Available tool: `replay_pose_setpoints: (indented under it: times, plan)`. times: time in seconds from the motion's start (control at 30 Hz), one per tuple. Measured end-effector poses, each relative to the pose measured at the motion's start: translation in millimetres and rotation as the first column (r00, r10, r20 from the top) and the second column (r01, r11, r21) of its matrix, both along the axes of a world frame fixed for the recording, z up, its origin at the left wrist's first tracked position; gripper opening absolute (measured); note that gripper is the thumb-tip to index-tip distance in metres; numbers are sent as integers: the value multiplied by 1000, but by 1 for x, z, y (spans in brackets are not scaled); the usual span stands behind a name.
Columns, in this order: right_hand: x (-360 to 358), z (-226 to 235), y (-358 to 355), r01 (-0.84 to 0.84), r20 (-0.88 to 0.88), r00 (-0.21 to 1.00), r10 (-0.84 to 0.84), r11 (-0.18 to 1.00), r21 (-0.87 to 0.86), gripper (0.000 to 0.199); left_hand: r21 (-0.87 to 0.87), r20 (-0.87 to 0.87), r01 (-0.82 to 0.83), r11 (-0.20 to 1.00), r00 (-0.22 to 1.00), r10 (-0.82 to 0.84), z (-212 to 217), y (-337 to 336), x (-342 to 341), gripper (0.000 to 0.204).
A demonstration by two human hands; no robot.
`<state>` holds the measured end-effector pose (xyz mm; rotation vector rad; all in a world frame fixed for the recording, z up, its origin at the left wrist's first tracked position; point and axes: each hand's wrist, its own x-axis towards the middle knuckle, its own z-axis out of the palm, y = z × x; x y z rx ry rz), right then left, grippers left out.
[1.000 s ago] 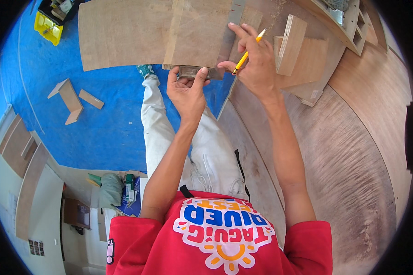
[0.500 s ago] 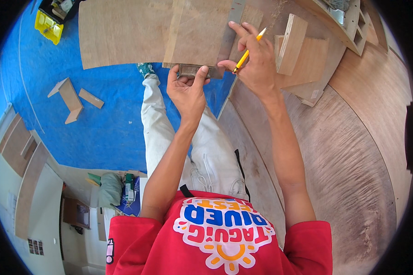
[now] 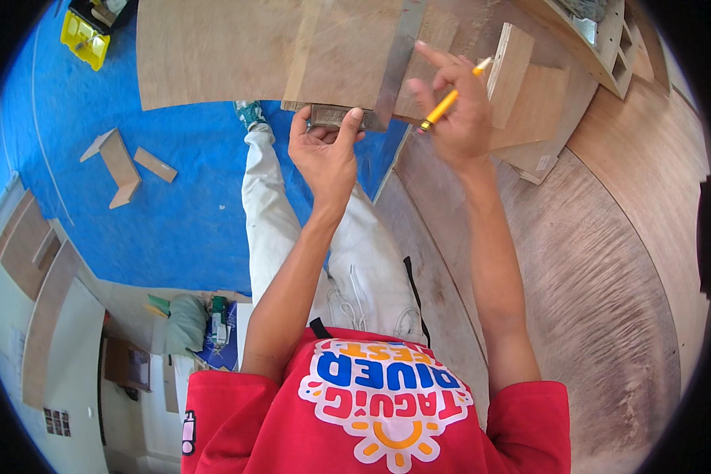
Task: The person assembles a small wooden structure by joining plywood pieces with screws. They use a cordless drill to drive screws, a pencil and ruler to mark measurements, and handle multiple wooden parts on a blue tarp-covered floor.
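Observation:
A long plywood board (image 3: 213, 55) lies across the top of the view, with a paler strip running over it. My left hand (image 3: 324, 154) is closed on the stock of a carpenter's square (image 3: 403, 59), pressing it against the board's near edge with thumb and fingers. The square's steel blade lies across the board toward its right end. Just right of the blade, my right hand (image 3: 462, 118) is raised off the board, slightly blurred. It grips a yellow pencil (image 3: 442, 109), whose pale tip points up and right; the index finger stretches out.
Right of the board, a plywood block (image 3: 509, 67) rests on flat wooden pieces (image 3: 537, 110). An angled wooden piece (image 3: 120, 166) and a small strip (image 3: 156, 164) lie on the blue sheet (image 3: 189, 213). A yellow bin (image 3: 84, 43) stands at upper left.
My right hand has lifted away from the square's blade and moved right with the pencil. My left hand keeps the square at the board's edge.

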<state>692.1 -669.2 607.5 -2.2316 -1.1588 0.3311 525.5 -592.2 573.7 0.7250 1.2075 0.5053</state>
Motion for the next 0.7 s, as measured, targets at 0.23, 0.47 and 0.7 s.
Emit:
replay_pose_setpoints:
  times: [0.23, 0.47, 0.7]
  plan:
    - [-12, 18, -14, 198, -460, 883, -91, 962, 190, 28, 11, -6, -13, 1000, 1000, 13, 0, 0, 0, 49]
    - [-21, 24, -10, 168, -747, 647, -153, 984, -57, 17, 1, -22, -3, 1000, 1000, 3, 0, 0, 0, 54]
    - [-18, 12, -3, 113, -706, 695, -135, 991, -78, 18, -16, -21, -27, 1000, 999, 26, 1, 1, 1, 51]
